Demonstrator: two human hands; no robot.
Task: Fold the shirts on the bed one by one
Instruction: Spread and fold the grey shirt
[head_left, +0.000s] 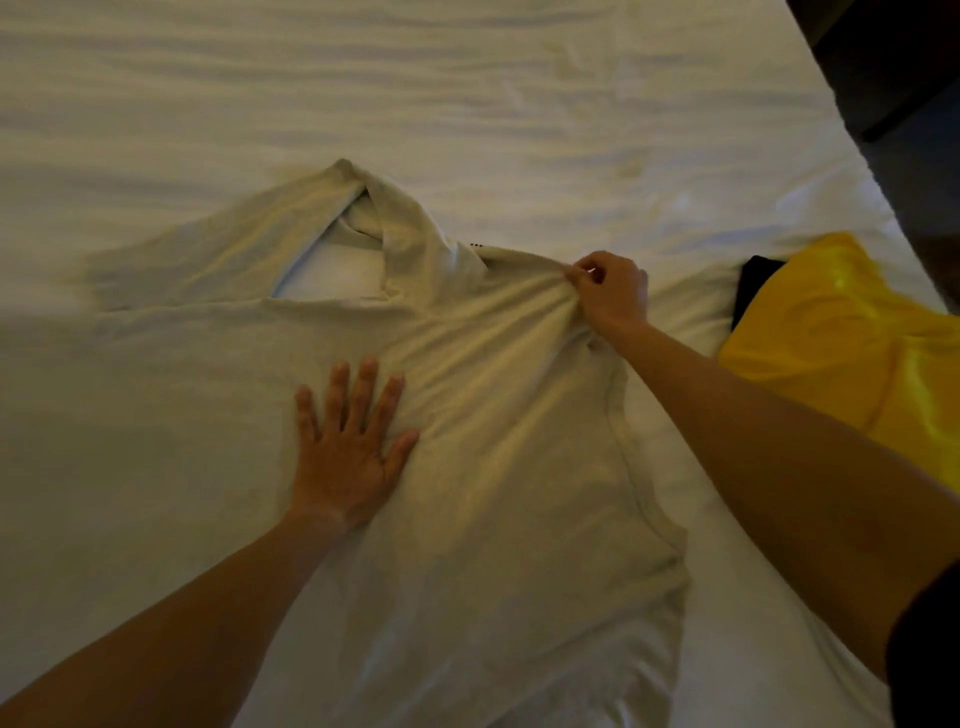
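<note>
Cream shirt (498, 467) lay spread on the white bed (467, 78), near the middle of the view. Left hand (348, 447) rested flat on the shirt's body, fingers straight and fanned wide, palm down, holding nothing. Right hand (610, 293) was at the shirt's far right edge, fingers curled, pinching a bunch of cloth; creases radiated from the pinch toward the left hand. The shirt's long axis ran from the near edge of the view toward the far left. 1 sleeve (208, 260) pointed left; beside it a twisted fold of cloth stood up over a patch of bare sheet. Yellow shirt (841, 343) lay at the right, apart from the right hand, partly over a black item (753, 280).
</note>
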